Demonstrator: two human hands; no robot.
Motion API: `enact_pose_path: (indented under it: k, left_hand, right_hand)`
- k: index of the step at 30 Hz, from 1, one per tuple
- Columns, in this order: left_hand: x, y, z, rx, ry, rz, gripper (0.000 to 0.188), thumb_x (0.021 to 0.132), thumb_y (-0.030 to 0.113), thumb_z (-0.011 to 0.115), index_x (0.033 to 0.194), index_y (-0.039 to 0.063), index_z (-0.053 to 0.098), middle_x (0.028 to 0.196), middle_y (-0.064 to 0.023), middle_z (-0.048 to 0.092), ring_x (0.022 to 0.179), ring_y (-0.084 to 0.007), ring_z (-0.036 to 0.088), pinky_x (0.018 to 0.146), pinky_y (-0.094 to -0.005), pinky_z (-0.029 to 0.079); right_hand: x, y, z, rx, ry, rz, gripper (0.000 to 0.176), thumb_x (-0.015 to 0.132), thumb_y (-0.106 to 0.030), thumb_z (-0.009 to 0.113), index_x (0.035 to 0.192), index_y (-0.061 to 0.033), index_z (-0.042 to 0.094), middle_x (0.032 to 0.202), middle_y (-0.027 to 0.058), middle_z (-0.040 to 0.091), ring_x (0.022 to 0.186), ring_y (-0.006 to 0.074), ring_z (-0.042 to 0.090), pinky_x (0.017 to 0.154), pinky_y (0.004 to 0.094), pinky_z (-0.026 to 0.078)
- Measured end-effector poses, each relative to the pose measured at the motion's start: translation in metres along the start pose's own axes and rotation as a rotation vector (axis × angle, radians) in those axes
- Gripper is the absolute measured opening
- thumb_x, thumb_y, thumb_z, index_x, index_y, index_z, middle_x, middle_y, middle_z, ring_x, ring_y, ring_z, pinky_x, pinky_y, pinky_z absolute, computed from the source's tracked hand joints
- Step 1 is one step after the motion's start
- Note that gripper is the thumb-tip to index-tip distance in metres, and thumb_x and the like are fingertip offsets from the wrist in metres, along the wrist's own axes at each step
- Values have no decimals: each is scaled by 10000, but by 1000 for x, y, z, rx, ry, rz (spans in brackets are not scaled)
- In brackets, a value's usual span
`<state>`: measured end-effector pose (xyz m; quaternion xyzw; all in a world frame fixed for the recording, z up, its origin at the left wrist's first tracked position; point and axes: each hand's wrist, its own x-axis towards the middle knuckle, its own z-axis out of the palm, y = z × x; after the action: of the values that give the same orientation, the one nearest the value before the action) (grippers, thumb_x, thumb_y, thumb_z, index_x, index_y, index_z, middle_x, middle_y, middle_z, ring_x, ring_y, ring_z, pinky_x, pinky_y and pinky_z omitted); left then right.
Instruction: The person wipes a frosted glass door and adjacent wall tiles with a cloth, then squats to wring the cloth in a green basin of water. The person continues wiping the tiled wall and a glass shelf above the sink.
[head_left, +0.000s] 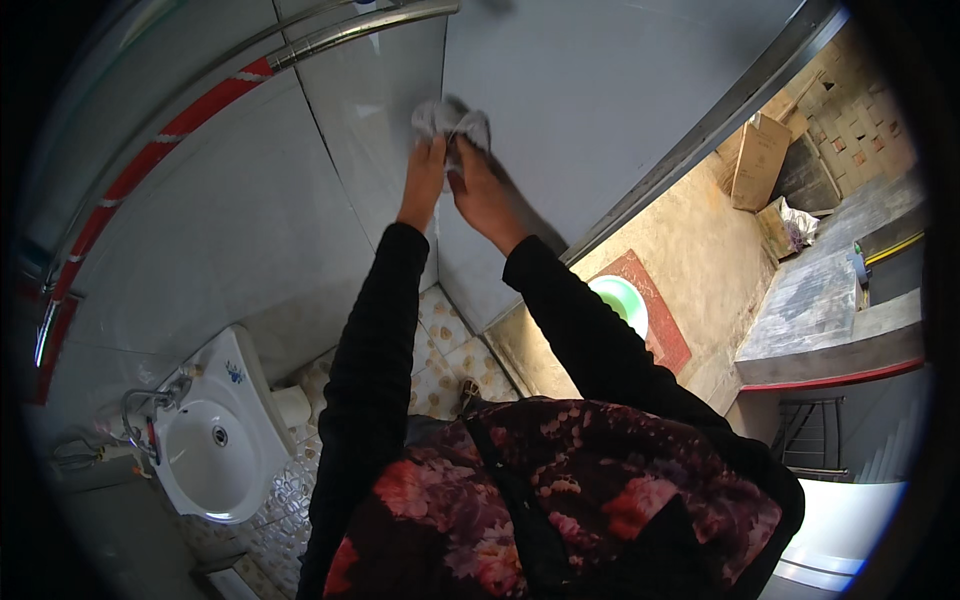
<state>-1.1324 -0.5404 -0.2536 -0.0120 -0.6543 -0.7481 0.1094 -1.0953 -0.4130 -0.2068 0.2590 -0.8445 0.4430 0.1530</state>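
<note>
Both arms reach up in front of me in dark sleeves. A crumpled grey cloth is bunched at the fingertips of my left hand and my right hand. The two hands are close together, thumbs toward each other, and both grip the cloth. Behind it, a tiled wall meets a smooth grey panel at a vertical corner seam. The cloth's far side is hidden, so I cannot tell how firmly it touches either surface.
At lower left is a white washbasin with a metal faucet. A metal rail, partly wrapped in red, runs along the wall. Through the doorway, a green-and-white basin sits on a red mat, with a cardboard box beyond.
</note>
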Motion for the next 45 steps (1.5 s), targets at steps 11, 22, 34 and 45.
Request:
enact_pose_path:
  k: [11, 22, 34, 45]
  left_hand:
    - [-99, -134, 75, 218, -139, -482, 440, 953, 437, 488, 1047, 18, 584, 869, -108, 603, 833, -202, 603, 675, -385, 477]
    - [-8, 59, 13, -228, 31, -3, 395, 998, 387, 513, 1059, 5, 594, 1023, -62, 607, 927, -149, 607, 850, -290, 493]
    - [-111, -105, 75, -90, -36, -553, 310, 975, 279, 484, 910, -5, 590, 765, -23, 555, 701, -155, 544, 555, -336, 422]
    - [-101, 87, 82, -341, -29, -54, 387, 1000, 304, 485, 878, -51, 579, 742, -48, 568, 728, -154, 545, 639, -335, 443]
  right_hand:
    - [-174, 152, 14, 166, -245, 430, 434, 907, -137, 537, 1303, 21, 458, 1217, 264, 570, 1135, 370, 565, 961, 422, 439]
    - [23, -13, -9, 10, 97, 47, 526, 938, -152, 536, 1416, -18, 362, 1273, 269, 555, 1181, 385, 548, 979, 405, 427]
    - [-152, 106, 6, 103, -175, 335, 374, 928, -178, 557, 1253, -9, 481, 1169, 223, 604, 1097, 363, 592, 903, 414, 464]
    - [-81, -45, -70, 125, 132, 192, 490, 918, -8, 541, 1378, 2, 372, 1238, 195, 565, 1156, 269, 554, 972, 356, 431]
